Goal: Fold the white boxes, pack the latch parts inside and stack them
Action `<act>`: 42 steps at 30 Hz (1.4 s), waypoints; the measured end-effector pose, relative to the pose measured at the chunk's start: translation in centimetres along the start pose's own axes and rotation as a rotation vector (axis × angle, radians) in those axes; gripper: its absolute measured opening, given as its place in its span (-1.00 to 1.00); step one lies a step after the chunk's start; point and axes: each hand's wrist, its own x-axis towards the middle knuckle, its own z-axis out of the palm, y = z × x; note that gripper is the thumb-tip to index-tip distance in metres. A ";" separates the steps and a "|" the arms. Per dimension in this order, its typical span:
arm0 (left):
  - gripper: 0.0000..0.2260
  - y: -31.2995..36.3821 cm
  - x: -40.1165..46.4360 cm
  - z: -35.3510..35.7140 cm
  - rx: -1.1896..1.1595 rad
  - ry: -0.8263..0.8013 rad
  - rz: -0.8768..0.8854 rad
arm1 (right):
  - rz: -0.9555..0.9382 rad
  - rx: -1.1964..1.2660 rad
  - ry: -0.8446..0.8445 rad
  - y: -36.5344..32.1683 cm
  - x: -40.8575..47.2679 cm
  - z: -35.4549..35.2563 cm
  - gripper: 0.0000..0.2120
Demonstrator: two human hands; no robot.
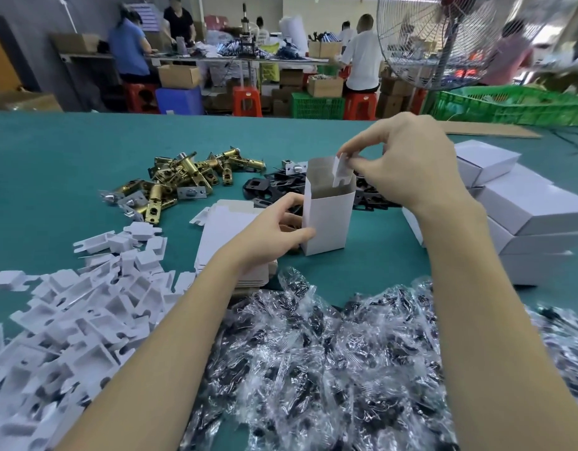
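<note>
A white box (pixel 328 219) stands upright with its top open on the green table (pixel 53 164). My left hand (pixel 274 227) grips its lower left side. Above the opening, my right hand (pixel 401 164) pinches a small white card insert (pixel 342 170) whose lower end dips into the box. Brass latch bolts (pixel 183 177) lie heaped at the back left. Black plates (pixel 274 187) sit behind the box. Closed white boxes (pixel 521 203) are stacked at the right.
Many white card inserts (pixel 69 307) are piled at the front left. Flat unfolded boxes (pixel 222 236) lie under my left wrist. Clear bags of dark hardware (pixel 329 359) fill the front. A fan (pixel 443 37), green crates (pixel 515 105) and seated workers are beyond the table.
</note>
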 end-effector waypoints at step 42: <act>-0.70 -0.2 0.3 -0.3 -0.049 -0.029 -0.019 | 0.616 0.290 -0.250 7.5 2.7 11.5 -0.83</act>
